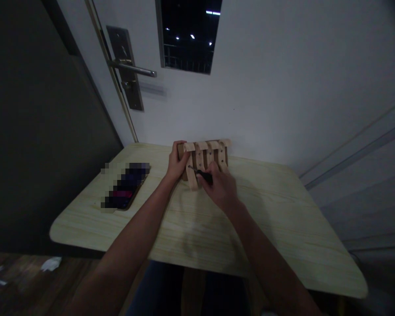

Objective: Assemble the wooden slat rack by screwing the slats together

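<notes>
A small wooden slatted rack (208,154) stands at the far side of the pale wooden table (283,228), close to the wall. My left hand (175,166) is closed around the rack's left end. My right hand (220,186) grips a small screwdriver (200,174) with a dark handle. Its thin metal tip points left against one of the rack's slats. The slats show several small holes.
A phone (127,189), blurred out, lies on the table's left part. Behind the table stands a white door with a metal lever handle (134,69) and a dark window pane (188,33). A dark wall is at the left, and a bit of white litter (51,263) lies on the floor.
</notes>
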Demonstrator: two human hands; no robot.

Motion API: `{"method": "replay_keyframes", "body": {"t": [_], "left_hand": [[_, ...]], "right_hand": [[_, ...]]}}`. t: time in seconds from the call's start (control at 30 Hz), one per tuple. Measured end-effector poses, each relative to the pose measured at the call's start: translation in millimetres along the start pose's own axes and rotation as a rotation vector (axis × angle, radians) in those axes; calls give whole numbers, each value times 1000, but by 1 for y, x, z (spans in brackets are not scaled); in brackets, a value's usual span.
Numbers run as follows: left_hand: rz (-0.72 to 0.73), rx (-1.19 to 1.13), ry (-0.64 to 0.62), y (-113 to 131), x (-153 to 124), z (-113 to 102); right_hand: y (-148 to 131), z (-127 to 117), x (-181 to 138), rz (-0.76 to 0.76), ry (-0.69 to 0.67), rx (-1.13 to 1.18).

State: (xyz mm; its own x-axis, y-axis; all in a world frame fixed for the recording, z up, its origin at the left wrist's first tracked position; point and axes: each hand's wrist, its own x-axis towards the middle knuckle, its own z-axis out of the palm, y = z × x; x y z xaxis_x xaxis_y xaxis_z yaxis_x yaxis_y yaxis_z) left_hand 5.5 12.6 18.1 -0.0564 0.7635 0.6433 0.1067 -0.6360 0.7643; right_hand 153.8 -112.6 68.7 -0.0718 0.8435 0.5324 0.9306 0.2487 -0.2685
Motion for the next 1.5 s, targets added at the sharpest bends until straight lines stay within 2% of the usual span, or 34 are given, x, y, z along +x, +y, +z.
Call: {"method": "replay_keyframes", "body": {"t": [0.1, 0.2, 0.67, 0.8, 0.93, 1.1, 1.3, 1.5], "left_hand": [[11, 3, 9, 3, -1, 0], [29, 11, 2, 4, -1, 0], [38, 54, -5, 2, -1, 0], [30, 55, -10, 4, -2, 0], [38, 31, -19, 5, -1, 0], [32, 15, -17, 5, -1, 0], [19, 16, 5, 2, -1, 1], [22, -11, 1, 1, 0, 2]], "right_hand": [[0, -2, 0, 40, -26, -69], [-3, -2, 0, 59, -52, -35], [0, -2, -1, -9, -38, 116], [1, 0, -3, -60, 22, 90], [0, 1, -4, -23, 81, -3], [-4, 0, -2, -11, -7, 96], [-2, -5, 0, 0, -38, 139], [12, -10, 3, -115, -136, 210]]}}
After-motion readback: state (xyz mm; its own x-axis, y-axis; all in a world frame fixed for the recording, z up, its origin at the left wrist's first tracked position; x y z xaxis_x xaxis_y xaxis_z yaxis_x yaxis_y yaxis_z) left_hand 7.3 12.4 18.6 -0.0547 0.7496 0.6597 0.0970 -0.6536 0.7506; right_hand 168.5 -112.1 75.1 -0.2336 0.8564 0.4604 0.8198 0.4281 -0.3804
